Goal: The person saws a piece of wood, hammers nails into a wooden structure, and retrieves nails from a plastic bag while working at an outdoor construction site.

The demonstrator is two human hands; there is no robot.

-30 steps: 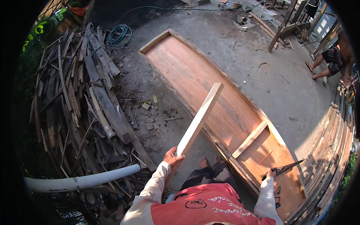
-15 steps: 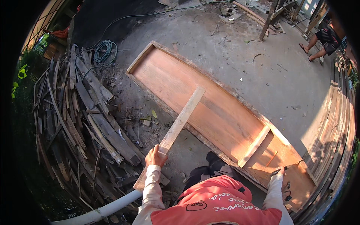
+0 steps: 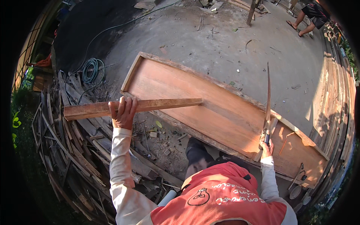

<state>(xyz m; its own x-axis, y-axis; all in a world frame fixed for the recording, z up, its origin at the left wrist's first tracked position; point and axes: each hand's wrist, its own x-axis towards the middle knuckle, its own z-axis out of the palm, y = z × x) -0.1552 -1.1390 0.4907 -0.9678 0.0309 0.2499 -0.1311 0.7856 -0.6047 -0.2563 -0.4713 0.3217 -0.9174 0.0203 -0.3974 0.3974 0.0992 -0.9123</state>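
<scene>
I look out over a grey floor (image 3: 221, 45) right of the scrap-wood heap (image 3: 71, 150). Beyond the heap lies a dark ground patch (image 3: 112, 15); left of it, green leaves (image 3: 15, 122); past its far left, a barred panel (image 3: 33, 43). Well right of it, sunlight dapples stacked planks (image 3: 330, 101).

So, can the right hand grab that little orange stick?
Probably not right now: the right hand is full, holding the saw, though the little orange stick lies close by, with nothing covering it.
</scene>
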